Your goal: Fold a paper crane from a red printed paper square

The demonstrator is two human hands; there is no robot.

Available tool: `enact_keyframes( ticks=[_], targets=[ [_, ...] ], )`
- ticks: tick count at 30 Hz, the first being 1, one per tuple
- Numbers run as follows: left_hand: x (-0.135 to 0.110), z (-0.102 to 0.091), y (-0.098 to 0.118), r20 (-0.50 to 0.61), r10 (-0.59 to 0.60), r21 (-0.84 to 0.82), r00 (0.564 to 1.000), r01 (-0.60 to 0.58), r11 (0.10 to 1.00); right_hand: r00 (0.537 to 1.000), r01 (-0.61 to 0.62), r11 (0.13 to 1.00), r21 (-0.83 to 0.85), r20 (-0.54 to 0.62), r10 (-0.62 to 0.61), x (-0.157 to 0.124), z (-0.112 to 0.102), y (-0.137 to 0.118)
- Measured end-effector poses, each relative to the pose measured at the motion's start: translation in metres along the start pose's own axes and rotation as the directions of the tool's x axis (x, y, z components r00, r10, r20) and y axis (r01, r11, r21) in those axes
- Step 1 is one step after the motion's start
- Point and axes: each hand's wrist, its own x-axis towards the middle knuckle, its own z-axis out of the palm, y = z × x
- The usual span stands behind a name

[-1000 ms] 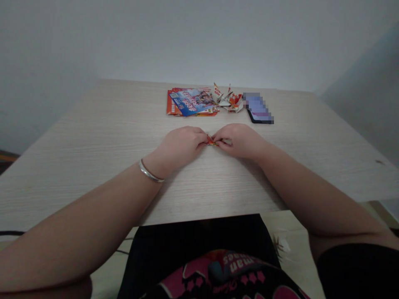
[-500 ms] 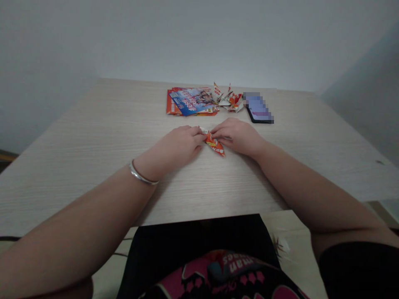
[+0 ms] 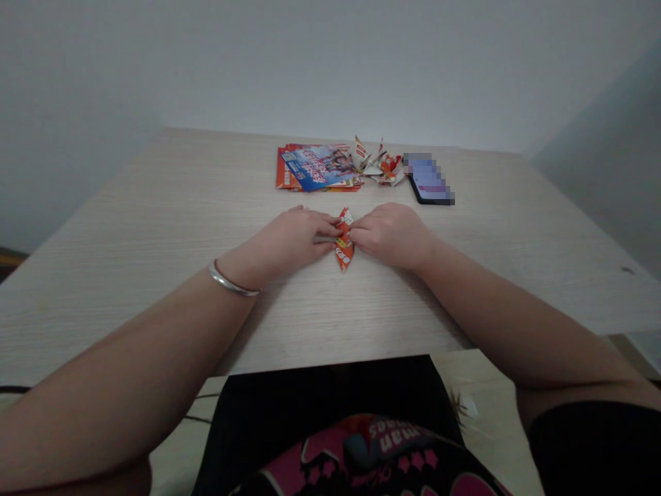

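A small folded paper (image 3: 344, 253), orange with white and yellow print, lies on the table between my hands, its pointed end toward me. My left hand (image 3: 299, 238) presses its fingertips on the paper's left side, with a bangle round the wrist. From the other side, my right hand (image 3: 390, 234) pinches the paper's right edge, fingers bent and close together. The fingertips of both hands nearly meet over the middle of the paper. The underside of the paper and part of my thumbs are hidden.
Behind my hands lies a stack of printed leaflets (image 3: 315, 169), a blue one on top. Beside it are several folded paper pieces (image 3: 379, 165) and a phone (image 3: 431, 182) with a blurred screen. The pale wooden table (image 3: 155, 207) meets a wall at the back.
The folded paper has turned, so its near tip now points straight toward me instead of to the lower right. My right hand has shifted slightly nearer to me along its edge.
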Motion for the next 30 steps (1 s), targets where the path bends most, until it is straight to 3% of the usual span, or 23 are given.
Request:
enact_keyframes(
  ticks=[3, 8, 14, 17, 23, 30],
  targets=[
    [0.000, 0.002, -0.005, -0.039, 0.029, -0.028, 0.999, -0.030, 0.999, 0.998, -0.062, 0.997, 0.051, 0.013, 0.061, 0.000, 0.002, 0.000],
    [-0.002, 0.001, 0.002, -0.087, 0.081, 0.136, 0.993, -0.069, 0.988, 0.980, -0.179, 0.957, 0.229, -0.045, 0.194, 0.001, 0.012, 0.003],
    [0.000, -0.006, 0.013, -0.033, 0.119, 0.329, 0.992, -0.101, 0.939, 0.947, -0.257, 0.858, 0.444, -0.062, 0.316, 0.001, 0.024, 0.009],
    [0.001, -0.004, 0.015, -0.035, 0.137, 0.364, 0.990, -0.115, 0.924, 0.948, -0.251, 0.831, 0.497, -0.048, 0.315, 0.000, 0.026, 0.011],
    [0.002, 0.002, 0.013, -0.036, 0.192, 0.414, 0.981, -0.160, 0.896, 0.963, -0.224, 0.868, 0.443, -0.039, 0.268, -0.002, 0.019, 0.009],
    [0.004, -0.001, 0.019, -0.071, 0.198, 0.456, 0.978, -0.145, 0.878, 0.993, -0.099, 0.986, 0.136, -0.055, 0.107, 0.000, 0.004, 0.000]
  ],
)
